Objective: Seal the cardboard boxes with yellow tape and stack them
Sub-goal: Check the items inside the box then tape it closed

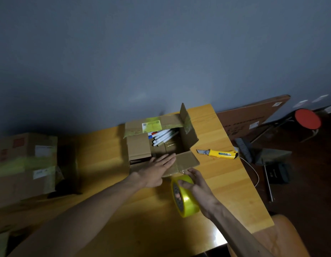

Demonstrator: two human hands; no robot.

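An open cardboard box point(138, 148) stands mid-table with its flaps spread; white tubes and pens point(163, 137) lie inside. My left hand point(157, 169) lies flat with straight fingers on the near flap point(187, 161). My right hand point(196, 184) grips a roll of yellow tape point(187, 201), fingers through its core, just in front of that flap. A second cardboard box point(25, 164) with yellowish tape bands across it sits at the table's left end.
A yellow utility knife point(219, 154) lies on the wooden table point(109, 182) right of the open box. Beyond the right edge are a leaning brown board point(253, 117), a red stool point(307, 119), a broom and dustpan point(253, 153). An orange chair back point(287, 236) is near me.
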